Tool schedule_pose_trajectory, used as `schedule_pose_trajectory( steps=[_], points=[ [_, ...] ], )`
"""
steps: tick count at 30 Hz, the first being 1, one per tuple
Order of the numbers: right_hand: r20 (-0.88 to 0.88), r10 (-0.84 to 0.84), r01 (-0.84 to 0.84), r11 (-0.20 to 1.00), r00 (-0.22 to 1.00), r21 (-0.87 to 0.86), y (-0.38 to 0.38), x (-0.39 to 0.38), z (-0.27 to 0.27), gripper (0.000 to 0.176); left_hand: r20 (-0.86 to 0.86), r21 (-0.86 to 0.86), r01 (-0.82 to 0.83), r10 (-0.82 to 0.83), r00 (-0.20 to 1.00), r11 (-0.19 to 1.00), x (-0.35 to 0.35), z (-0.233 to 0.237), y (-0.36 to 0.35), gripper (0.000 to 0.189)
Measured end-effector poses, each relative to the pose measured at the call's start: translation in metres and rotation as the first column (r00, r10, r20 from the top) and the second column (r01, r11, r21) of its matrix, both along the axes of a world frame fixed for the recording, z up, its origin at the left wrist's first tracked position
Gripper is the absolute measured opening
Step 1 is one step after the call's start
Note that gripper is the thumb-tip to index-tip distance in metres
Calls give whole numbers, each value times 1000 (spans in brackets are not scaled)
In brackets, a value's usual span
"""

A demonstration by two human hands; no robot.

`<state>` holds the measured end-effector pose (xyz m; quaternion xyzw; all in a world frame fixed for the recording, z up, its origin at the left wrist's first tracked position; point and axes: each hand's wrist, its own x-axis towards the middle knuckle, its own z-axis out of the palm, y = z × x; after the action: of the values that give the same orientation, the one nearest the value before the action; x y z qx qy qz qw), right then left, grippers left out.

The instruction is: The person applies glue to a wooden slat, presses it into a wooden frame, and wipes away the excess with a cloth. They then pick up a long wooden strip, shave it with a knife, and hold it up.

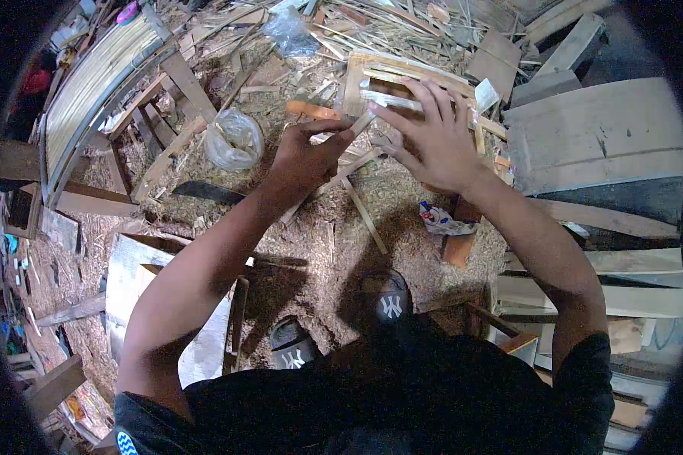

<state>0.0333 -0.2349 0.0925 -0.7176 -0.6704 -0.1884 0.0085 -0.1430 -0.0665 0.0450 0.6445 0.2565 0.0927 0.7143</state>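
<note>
My left hand (305,155) is closed around a thin, pale wooden strip (363,123), whose end sticks out past the fingertips toward the right. My right hand (440,140) hangs over a small wooden piece with slats (349,91), its fingers stretched and apart. The thumb and lower fingers come close to the strip's end. An orange piece (311,111) lies just beyond my left hand. Below both hands, another narrow strip (366,218) rests on the sawdust.
A clear plastic bag (234,140) sits left of my hands, near a dark curved blade-like piece (207,191). On the right are a crumpled wrapper (446,220) and stacked boards (599,144). A slatted wooden frame (102,83) stands at upper left; a pale board (129,280) leans at lower left.
</note>
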Motion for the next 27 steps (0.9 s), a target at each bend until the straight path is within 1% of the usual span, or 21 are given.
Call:
schedule_pose_trajectory(
  steps=[1, 3, 4, 6, 7, 9, 10, 12, 13, 16, 17, 19, 21, 23, 25, 27],
  points=[
    [0, 1, -1, 1000, 1000, -3, 0, 1, -3, 61, 0, -3, -1, 1, 1000, 1000, 0, -1, 0, 26],
    [2, -146, 146, 989, 989, 36, 4, 5, -8, 60, 23, -7, -21, 21, 1000, 1000, 0, -1, 2, 29],
    [4, -145, 145, 989, 989, 38, 4, 6, -5, 60, 25, -6, -21, 22, 999, 1000, 1, -1, 2, 29],
    [-48, -29, 28, 1000, 998, -2, 3, 7, 0, 59, 11, 53, -41, 41, 999, 998, 0, 1, 1, 28],
    [-49, -28, 28, 1000, 998, -2, 4, 6, -1, 59, 10, 53, -42, 42, 999, 998, -1, 2, 1, 28],
    [-6, -60, 60, 997, 998, -52, 4, 4, -5, 57, 6, -86, -66, 67, 998, 994, -5, 3, 0, 28],
    [-6, -59, 59, 997, 998, -54, 6, 7, -9, 57, 5, -88, -67, 67, 998, 994, -5, 2, 1, 28],
    [2, -192, 192, 981, 981, -3, 14, 22, -18, 55, -47, 14, -70, 70, 996, 997, -3, 1, 3, 29],
    [-73, -175, 174, 985, 982, -20, 17, 30, -21, 53, -46, 16, -68, 68, 997, 998, -3, 1, 3, 29],
    [-114, -164, 160, 986, 980, -41, 30, 42, -29, 51, -50, -8, -105, 104, 993, 994, -5, -1, 6, 31],
    [-114, -163, 159, 986, 980, -43, 34, 44, -32, 51, -34, -16, -113, 113, 993, 993, -6, -2, 7, 32],
    [-127, -167, 154, 982, 978, -105, 42, 46, -34, 47, -20, -23, -120, 119, 993, 993, -6, -3, 7, 33],
    [-135, -171, 155, 981, 976, -118, 50, 46, -36, 46, -41, -63, -130, 128, 991, 989, -5, -3, 7, 31],
    [-142, -173, 155, 979, 975, -131, 54, 49, -37, 46, -21, -61, -138, 137, 990, 989, -4, -5, 7, 31],
    [-100, -178, 160, 973, 979, -167, 57, 50, -37, 46, -4, -58, -145, 145, 989, 988, -3, -8, 6, 31],
    [-95, -198, 183, 972, 976, -144, 56, 53, -36, 46, -12, -68, -169, 169, 986, 983, -1, -10, 6, 30]
  ],
)
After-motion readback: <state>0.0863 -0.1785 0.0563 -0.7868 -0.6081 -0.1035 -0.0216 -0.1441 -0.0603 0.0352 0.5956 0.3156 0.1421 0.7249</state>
